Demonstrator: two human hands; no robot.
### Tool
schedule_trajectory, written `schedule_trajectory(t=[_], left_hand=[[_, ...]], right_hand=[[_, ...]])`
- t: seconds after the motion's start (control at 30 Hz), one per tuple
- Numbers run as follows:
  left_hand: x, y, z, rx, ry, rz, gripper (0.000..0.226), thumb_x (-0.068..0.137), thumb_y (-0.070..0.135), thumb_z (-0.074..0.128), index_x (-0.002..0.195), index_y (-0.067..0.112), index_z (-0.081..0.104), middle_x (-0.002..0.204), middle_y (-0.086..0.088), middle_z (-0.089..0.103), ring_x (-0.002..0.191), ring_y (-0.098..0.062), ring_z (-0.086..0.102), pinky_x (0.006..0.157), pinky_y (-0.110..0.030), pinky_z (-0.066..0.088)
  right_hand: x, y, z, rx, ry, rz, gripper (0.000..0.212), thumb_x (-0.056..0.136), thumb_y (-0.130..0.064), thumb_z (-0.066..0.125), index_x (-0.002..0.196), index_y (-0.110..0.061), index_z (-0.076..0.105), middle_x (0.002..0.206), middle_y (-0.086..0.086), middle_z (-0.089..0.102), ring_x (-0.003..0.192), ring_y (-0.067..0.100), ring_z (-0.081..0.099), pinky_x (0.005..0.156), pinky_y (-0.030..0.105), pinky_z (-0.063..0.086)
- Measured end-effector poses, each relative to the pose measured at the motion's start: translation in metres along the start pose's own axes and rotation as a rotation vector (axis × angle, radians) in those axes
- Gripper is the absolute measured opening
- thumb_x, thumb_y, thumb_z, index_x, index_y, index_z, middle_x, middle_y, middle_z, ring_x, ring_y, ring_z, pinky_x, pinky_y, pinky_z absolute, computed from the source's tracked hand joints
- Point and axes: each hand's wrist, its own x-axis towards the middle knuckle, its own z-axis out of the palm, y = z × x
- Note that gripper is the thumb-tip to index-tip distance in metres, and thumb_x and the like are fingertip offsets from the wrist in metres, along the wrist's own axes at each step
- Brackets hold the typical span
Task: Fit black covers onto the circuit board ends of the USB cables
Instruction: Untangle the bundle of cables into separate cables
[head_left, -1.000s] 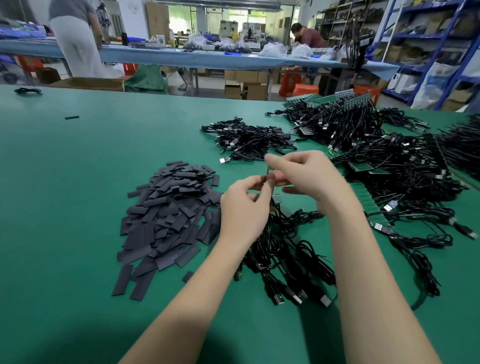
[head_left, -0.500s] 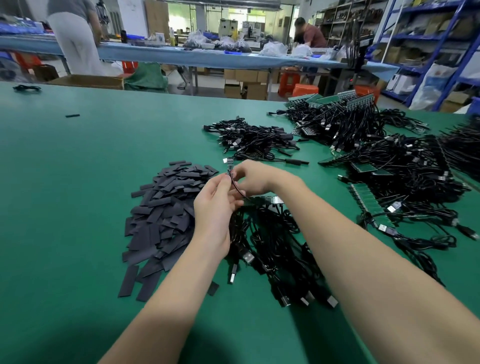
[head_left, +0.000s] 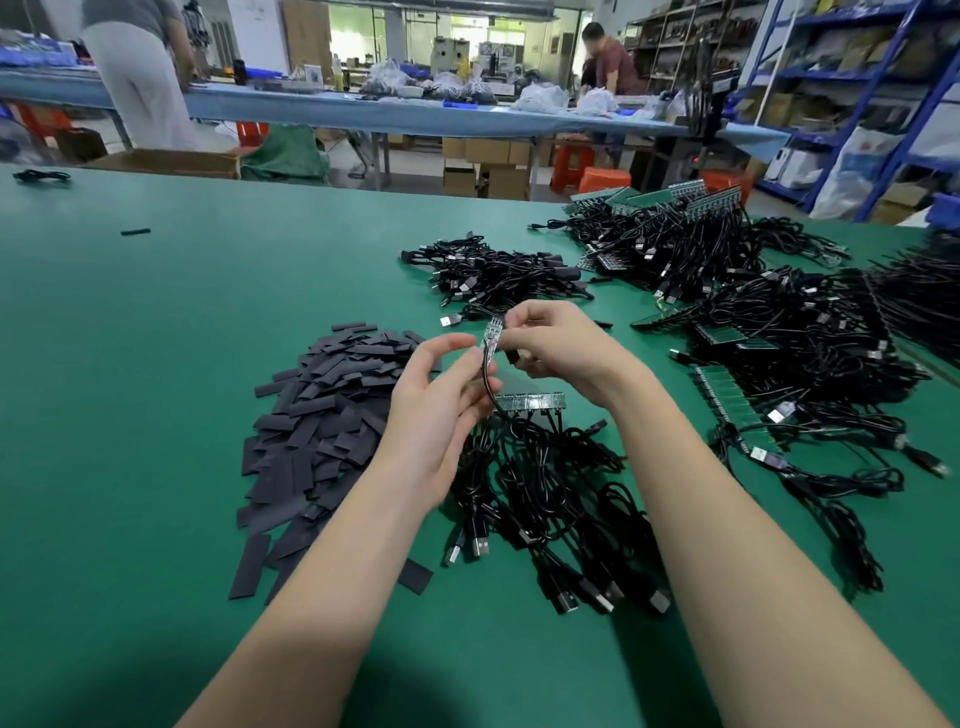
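A small bare circuit board (head_left: 491, 335) on a black USB cable (head_left: 487, 382) stands upright between my hands above the green table. My right hand (head_left: 558, 345) pinches the board's upper part. My left hand (head_left: 439, 410) holds the cable just under the board with thumb and fingers. The cable curves down to a green panel of joined boards (head_left: 530, 401) on a bundle of black cables (head_left: 545, 493). A heap of flat black covers (head_left: 324, 415) lies left of my left hand. No cover is on the held board.
A pile of black USB cables (head_left: 493, 275) lies behind my hands. Bigger tangles with green board panels (head_left: 779, 332) fill the right side. A lone black cover (head_left: 135, 232) lies far left. Beyond the table edge are a blue bench, boxes, shelves and two people.
Both hands rose slightly from the cable bundle. The circuit board end now stands upright and plainly exposed between the fingers, with the left fingers spread wider.
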Motion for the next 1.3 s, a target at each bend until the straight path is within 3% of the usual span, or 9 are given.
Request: schedule_trajectory(t=[0.07,0.17,0.43,0.57,0.7,0.8,0.93,1.07,1.3], left_hand=[[0.000,0.002,0.000,0.008,-0.050,-0.059,0.011,0.100,0.008,0.058,0.105,0.015,0.065,0.081,-0.003,0.068,0.068,-0.013,0.065,0.066,-0.022,0.056],[-0.001,0.004,0.002,0.071,-0.080,-0.088,0.012,0.101,0.009,0.057,0.102,0.014,0.067,0.085,-0.004,0.067,0.066,-0.011,0.062,0.066,-0.022,0.055],[0.000,-0.002,0.000,0.425,0.038,0.111,0.008,0.101,0.015,0.058,0.102,0.019,0.064,0.080,0.004,0.074,0.065,-0.008,0.061,0.080,-0.032,0.051],[0.000,-0.005,-0.003,0.531,0.037,0.214,0.011,0.102,0.018,0.056,0.098,0.027,0.060,0.075,0.000,0.074,0.066,-0.007,0.060,0.073,-0.029,0.048],[-0.001,-0.006,-0.002,0.683,0.029,0.331,0.009,0.098,0.028,0.062,0.091,0.033,0.064,0.078,0.006,0.073,0.069,-0.004,0.068,0.063,-0.013,0.048],[-0.002,-0.006,-0.003,0.764,0.044,0.426,0.010,0.092,0.022,0.071,0.093,0.031,0.066,0.083,0.009,0.071,0.068,-0.002,0.069,0.064,-0.009,0.050],[0.000,-0.002,-0.005,0.556,0.027,0.262,0.011,0.088,0.017,0.076,0.091,0.028,0.074,0.077,-0.002,0.076,0.067,-0.006,0.064,0.072,-0.023,0.053],[0.002,0.003,-0.005,0.360,-0.023,0.106,0.010,0.087,0.011,0.076,0.093,0.019,0.078,0.086,-0.012,0.077,0.075,-0.011,0.062,0.082,-0.032,0.052],[0.002,0.002,-0.004,0.316,-0.056,0.045,0.008,0.087,0.012,0.075,0.094,0.017,0.078,0.086,-0.004,0.078,0.072,-0.007,0.062,0.078,-0.024,0.052]], right_hand=[[-0.015,0.004,-0.008,0.293,-0.029,0.017,0.025,0.087,-0.007,0.075,0.078,-0.018,0.055,0.068,-0.002,0.056,0.055,0.011,0.056,0.055,0.019,0.049],[-0.033,0.011,-0.011,0.524,-0.070,0.008,0.018,0.089,-0.007,0.073,0.085,-0.016,0.058,0.073,-0.001,0.063,0.058,0.011,0.062,0.057,0.019,0.053],[-0.043,0.016,-0.004,0.669,-0.052,-0.016,0.023,0.077,-0.015,0.079,0.089,-0.015,0.060,0.085,0.004,0.070,0.065,0.017,0.067,0.060,0.022,0.056],[-0.046,0.019,0.000,0.642,-0.018,-0.052,0.033,0.078,-0.012,0.079,0.108,-0.010,0.067,0.092,0.007,0.072,0.076,0.017,0.071,0.071,0.024,0.059],[-0.046,0.021,0.002,0.712,0.046,-0.046,0.025,0.079,-0.004,0.077,0.103,-0.011,0.074,0.090,0.007,0.076,0.076,0.016,0.073,0.074,0.019,0.058],[-0.047,0.022,0.003,0.735,0.074,-0.067,0.030,0.072,-0.006,0.079,0.101,-0.012,0.076,0.089,0.010,0.076,0.076,0.018,0.074,0.073,0.019,0.058],[-0.047,0.024,-0.001,0.723,0.128,-0.121,0.026,0.082,-0.003,0.076,0.107,-0.009,0.073,0.088,0.009,0.077,0.080,0.015,0.073,0.074,0.019,0.057],[-0.048,0.024,-0.007,0.765,0.172,-0.192,0.028,0.073,-0.009,0.080,0.100,-0.004,0.073,0.086,0.007,0.076,0.082,0.016,0.073,0.080,0.023,0.057],[-0.047,0.021,-0.001,0.764,0.227,-0.216,0.013,0.077,0.000,0.079,0.088,-0.007,0.077,0.083,0.010,0.076,0.078,0.017,0.072,0.078,0.023,0.058]])
